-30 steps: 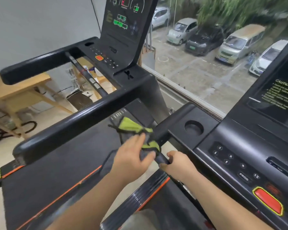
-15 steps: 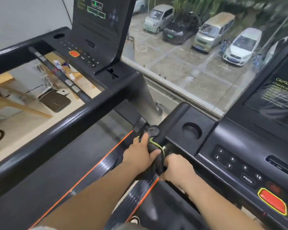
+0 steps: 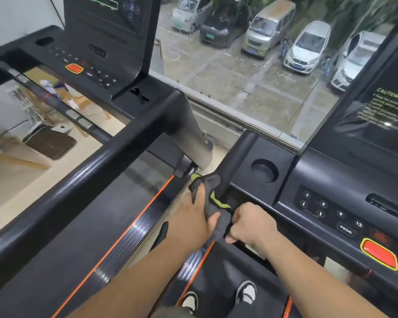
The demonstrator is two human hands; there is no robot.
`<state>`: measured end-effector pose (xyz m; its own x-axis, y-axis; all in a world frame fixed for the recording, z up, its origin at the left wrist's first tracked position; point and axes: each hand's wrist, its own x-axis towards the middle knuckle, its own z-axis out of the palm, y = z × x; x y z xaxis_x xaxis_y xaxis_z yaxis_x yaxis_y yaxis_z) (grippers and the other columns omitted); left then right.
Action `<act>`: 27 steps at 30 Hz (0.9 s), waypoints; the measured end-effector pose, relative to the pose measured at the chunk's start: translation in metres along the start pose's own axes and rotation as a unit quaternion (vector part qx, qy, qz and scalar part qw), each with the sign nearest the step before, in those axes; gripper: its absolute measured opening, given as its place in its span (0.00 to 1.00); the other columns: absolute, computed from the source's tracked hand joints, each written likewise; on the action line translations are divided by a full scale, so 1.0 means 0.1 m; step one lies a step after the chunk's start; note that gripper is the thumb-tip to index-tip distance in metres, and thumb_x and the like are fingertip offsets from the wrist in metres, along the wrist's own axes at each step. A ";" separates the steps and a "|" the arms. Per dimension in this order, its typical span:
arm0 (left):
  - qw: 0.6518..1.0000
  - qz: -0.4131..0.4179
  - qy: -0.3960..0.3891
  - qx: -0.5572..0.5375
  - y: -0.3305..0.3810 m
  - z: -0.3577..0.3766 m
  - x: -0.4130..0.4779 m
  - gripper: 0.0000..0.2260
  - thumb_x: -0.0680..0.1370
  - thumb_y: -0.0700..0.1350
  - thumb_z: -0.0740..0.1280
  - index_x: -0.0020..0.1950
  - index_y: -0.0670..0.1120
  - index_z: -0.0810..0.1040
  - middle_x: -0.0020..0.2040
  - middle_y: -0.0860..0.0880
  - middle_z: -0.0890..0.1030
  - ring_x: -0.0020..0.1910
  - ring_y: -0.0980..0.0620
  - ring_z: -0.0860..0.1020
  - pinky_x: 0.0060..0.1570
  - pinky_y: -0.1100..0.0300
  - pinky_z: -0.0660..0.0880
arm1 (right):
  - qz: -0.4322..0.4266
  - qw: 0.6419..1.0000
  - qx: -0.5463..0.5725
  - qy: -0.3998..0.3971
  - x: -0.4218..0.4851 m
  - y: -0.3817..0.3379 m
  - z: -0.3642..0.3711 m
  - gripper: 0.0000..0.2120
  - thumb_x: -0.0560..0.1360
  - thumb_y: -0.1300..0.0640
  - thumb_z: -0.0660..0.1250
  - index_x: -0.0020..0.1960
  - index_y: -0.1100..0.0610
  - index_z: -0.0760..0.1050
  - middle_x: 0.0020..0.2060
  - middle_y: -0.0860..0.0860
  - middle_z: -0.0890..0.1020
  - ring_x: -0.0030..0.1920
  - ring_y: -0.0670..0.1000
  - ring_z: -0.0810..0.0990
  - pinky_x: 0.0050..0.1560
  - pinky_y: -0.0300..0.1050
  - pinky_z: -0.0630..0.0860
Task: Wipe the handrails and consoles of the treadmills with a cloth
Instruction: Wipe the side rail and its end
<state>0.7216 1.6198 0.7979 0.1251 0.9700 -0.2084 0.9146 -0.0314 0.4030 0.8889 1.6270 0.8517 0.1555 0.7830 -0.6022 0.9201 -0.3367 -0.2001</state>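
A dark grey cloth (image 3: 210,196) with a green edge is wrapped around the black left handrail (image 3: 234,161) of the treadmill I stand on. My left hand (image 3: 193,216) presses the cloth against the rail from the left. My right hand (image 3: 251,222) grips the cloth's lower end and the rail just below. The near console (image 3: 345,203) with number buttons and a red stop button lies to the right. A second treadmill's console (image 3: 97,65) and its long black handrail (image 3: 83,175) are on the left.
A cup holder (image 3: 263,173) is sunk into the near console beside the rail. A large window (image 3: 251,65) ahead looks onto parked cars. The neighbouring treadmill's belt (image 3: 67,249) with orange trim lies at lower left. My shoes (image 3: 218,297) stand on my belt.
The cloth, first bunched loosely in my left hand, is now wrapped round the rail. Both hands have slid forward along it toward the console, and my view has tilted down and moved closer.
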 end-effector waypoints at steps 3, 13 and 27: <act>0.999 -0.015 -0.006 0.030 -0.18 -0.03 -0.30 0.38 0.80 0.67 0.59 0.83 0.52 0.47 0.73 0.45 0.66 0.67 0.44 0.74 0.56 0.53 0.75 | 0.001 1.000 -0.002 -0.025 0.06 -0.02 -0.07 0.18 0.56 0.50 0.84 0.41 0.51 0.80 0.37 0.43 0.82 0.41 0.49 0.82 0.37 0.40 0.74; 0.958 -0.093 -0.127 -0.237 0.30 -0.32 0.85 0.34 0.81 0.65 0.61 0.80 0.44 0.59 0.75 0.40 0.72 0.73 0.40 0.71 0.70 0.52 0.67 | -0.060 0.996 -0.026 0.057 0.00 0.14 0.13 0.17 0.62 0.41 0.76 0.41 0.53 0.80 0.35 0.45 0.82 0.40 0.51 0.81 0.41 0.43 0.79; 0.986 -0.122 -0.081 -0.079 -0.50 -0.26 -0.65 0.28 0.81 0.69 0.51 0.72 0.52 0.63 0.61 0.44 0.81 0.60 0.41 0.80 0.54 0.50 0.74 | -0.116 0.986 -0.093 0.075 0.03 -0.18 0.22 0.13 0.67 0.51 0.71 0.34 0.55 0.67 0.37 0.49 0.78 0.40 0.56 0.77 0.38 0.45 0.76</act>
<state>0.6577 1.5644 0.8146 -0.0198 0.8925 -0.4507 0.8549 0.2489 0.4552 0.8647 1.6237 0.8369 -0.0274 0.9008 -0.4334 0.9851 -0.0492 -0.1646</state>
